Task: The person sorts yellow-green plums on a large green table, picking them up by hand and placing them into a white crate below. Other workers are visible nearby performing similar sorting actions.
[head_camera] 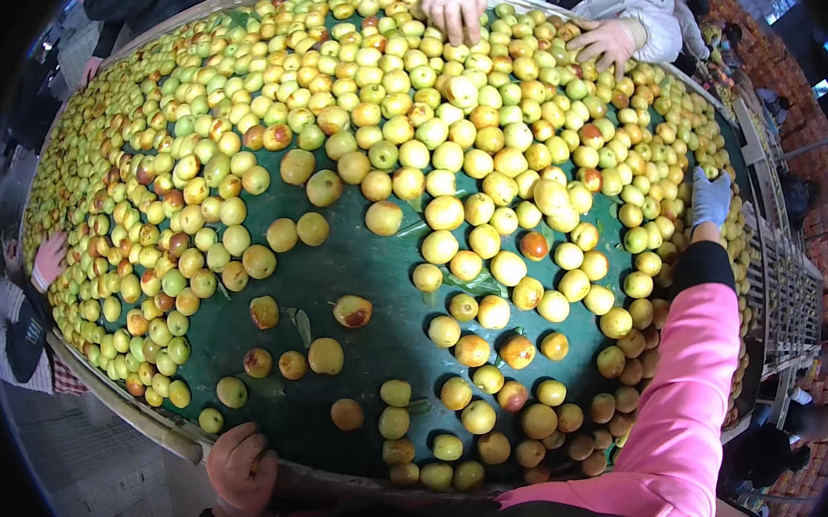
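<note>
Many yellow-green jujubes (445, 213), some blotched red-brown, lie over the green surface of a sorting table (357, 262). My left hand (243, 466) is at the near rim, left of centre, with its fingers curled inward; whether a fruit is inside them is unclear. Just above it lies a small green jujube (211, 420). Far to the right, my right hand (711, 198), in a blue glove, reaches over the dense fruit by the right side. Its fingertips are partly hidden, so a hold on any fruit cannot be made out.
Across the table, a person's gloved hands (455, 3) touch the fruit. Another person's hand (50, 260) is at the left edge. A raised pale rim (132, 401) borders the table. Slatted metal framing (791, 290) stands to the right. Loose leaves (302, 327) lie among the jujubes.
</note>
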The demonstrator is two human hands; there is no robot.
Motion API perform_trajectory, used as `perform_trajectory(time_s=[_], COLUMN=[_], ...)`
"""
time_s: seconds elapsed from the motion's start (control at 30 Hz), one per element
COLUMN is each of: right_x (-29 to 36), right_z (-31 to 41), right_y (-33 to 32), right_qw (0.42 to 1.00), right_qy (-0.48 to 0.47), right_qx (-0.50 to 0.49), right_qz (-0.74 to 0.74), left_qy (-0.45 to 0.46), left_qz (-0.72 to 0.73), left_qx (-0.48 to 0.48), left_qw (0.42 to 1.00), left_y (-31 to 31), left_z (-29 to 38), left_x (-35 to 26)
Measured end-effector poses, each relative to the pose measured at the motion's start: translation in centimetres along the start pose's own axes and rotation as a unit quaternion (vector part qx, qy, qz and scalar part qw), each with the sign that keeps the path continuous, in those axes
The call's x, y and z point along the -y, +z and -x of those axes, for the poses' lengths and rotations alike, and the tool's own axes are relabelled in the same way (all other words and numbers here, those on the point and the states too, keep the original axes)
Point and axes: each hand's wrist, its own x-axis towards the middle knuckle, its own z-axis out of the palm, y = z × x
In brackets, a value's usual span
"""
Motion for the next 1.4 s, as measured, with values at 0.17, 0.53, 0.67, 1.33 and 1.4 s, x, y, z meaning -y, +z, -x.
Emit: perform_trajectory(time_s=[0.17,0.53,0.67,1.33,1.4], right_x=[12.7,35.3,40.2,39.5,38.0], right_z=[3.0,8.7,8.3,15.7,18.2], right_y=[-0.5,11.0,14.5,4.8,0.1], right_qw=[0.987,0.912,0.906,0.728,0.696], right_qy=[-0.082,-0.321,-0.347,-0.445,-0.417], right_qx=[0.091,0.216,0.240,0.463,0.559], right_qz=[-0.103,-0.137,0.034,0.241,0.170], left_qy=[0.039,0.051,0.072,0.095,0.084], left_qz=[0.008,0.059,0.067,0.088,0.085], left_qx=[-0.025,-0.011,-0.006,-0.027,-0.053], left_qw=[0.999,0.997,0.995,0.991,0.991], left_y=[-0.1,-0.7,-0.7,-2.4,-2.0], left_z=[-0.1,-0.5,-0.1,1.0,0.9], left_x=[0.9,2.8,3.9,6.8,6.9])
